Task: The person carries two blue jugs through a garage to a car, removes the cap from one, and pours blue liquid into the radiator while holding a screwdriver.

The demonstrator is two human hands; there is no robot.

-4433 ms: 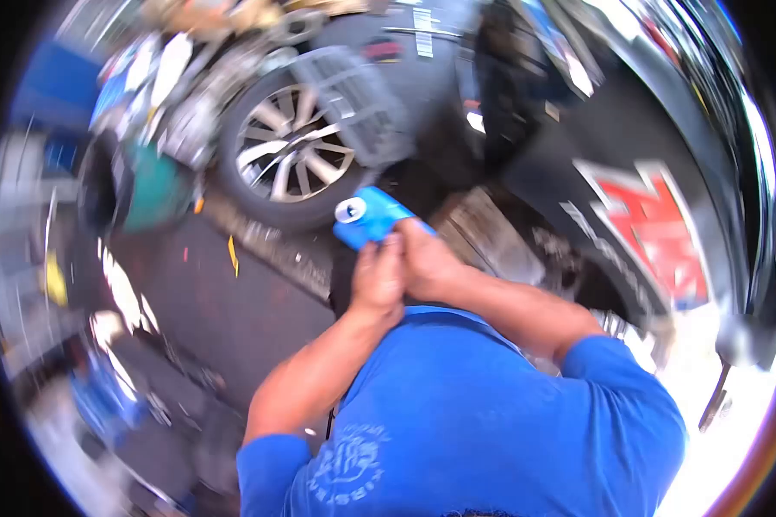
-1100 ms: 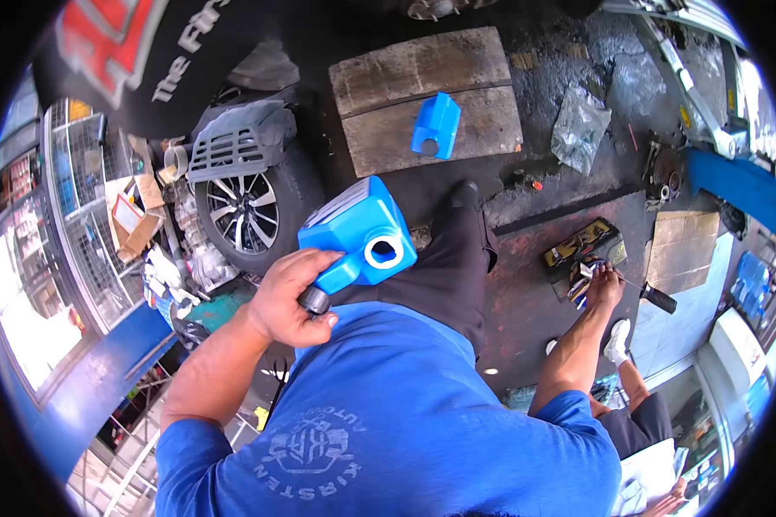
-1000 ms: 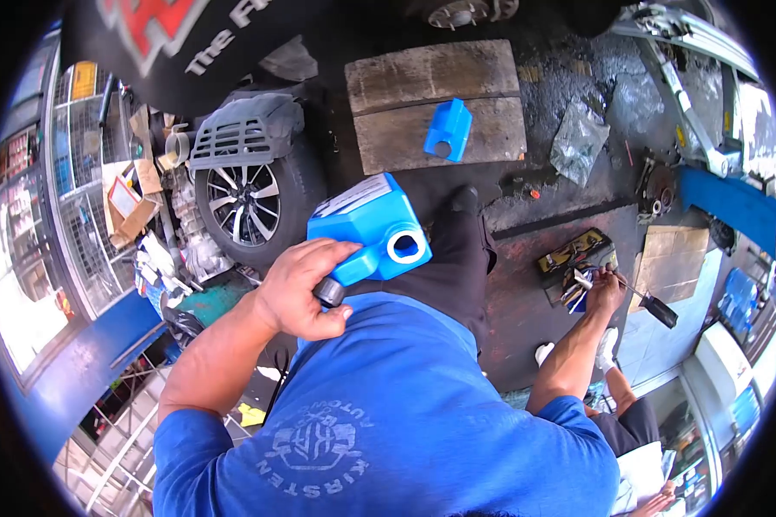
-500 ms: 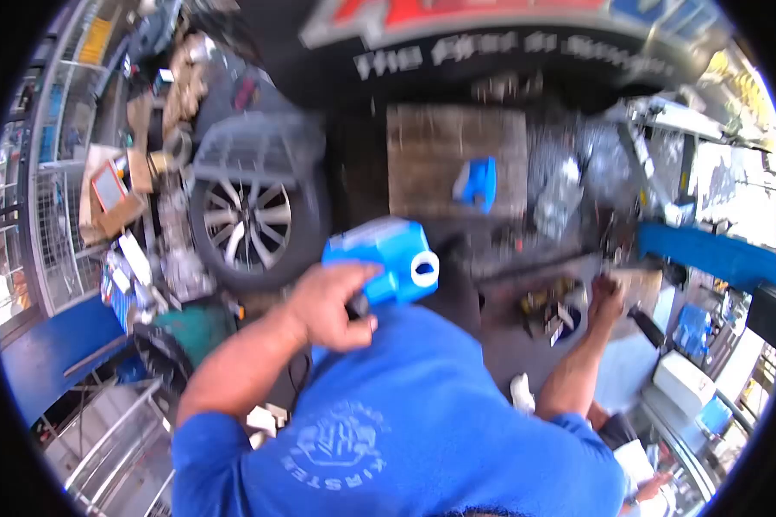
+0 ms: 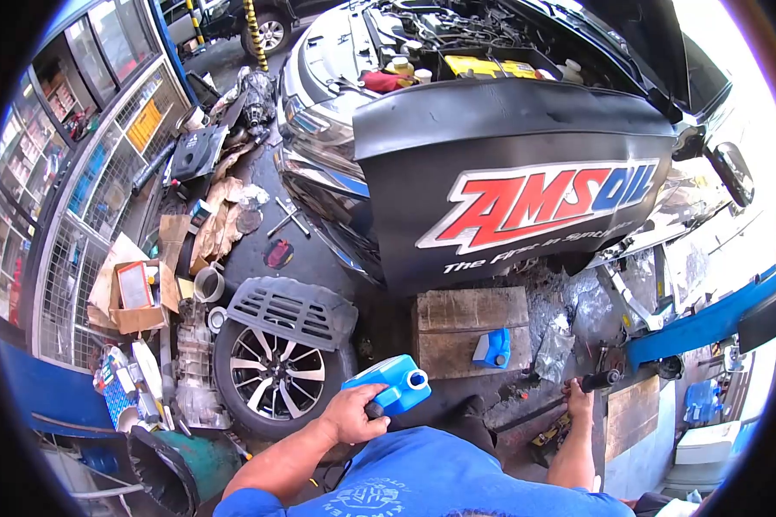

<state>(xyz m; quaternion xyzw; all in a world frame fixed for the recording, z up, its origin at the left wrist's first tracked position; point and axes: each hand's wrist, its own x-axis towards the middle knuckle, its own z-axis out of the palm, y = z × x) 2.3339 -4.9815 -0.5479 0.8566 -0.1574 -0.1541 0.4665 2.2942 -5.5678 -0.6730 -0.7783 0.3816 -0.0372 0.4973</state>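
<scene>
My left hand [image 5: 353,415] is closed around a blue jug [image 5: 392,383] that is tilted, its white-rimmed mouth uncapped and facing up to the right. Something dark shows beside my left thumb, too small to make out. At the right, my right hand [image 5: 578,403] has its fingers curled against a black cylindrical object [image 5: 602,379], apparently gripping one end; its kind is unclear. A second blue jug [image 5: 493,348] stands on a wooden board [image 5: 440,323] on the floor ahead, between my hands.
A car with raised hood and exposed engine [image 5: 457,30] stands ahead, its fender draped with a black AMSOIL cover [image 5: 509,146]. A wheel [image 5: 276,379] lies at the left under a grey slotted panel [image 5: 293,310]. A blue lift arm [image 5: 707,323] juts in from the right.
My view has tilted up, bringing the engine bay in sight. My left hand still holds the blue jug. The black object at my right hand has swung from below the hand to above it.
</scene>
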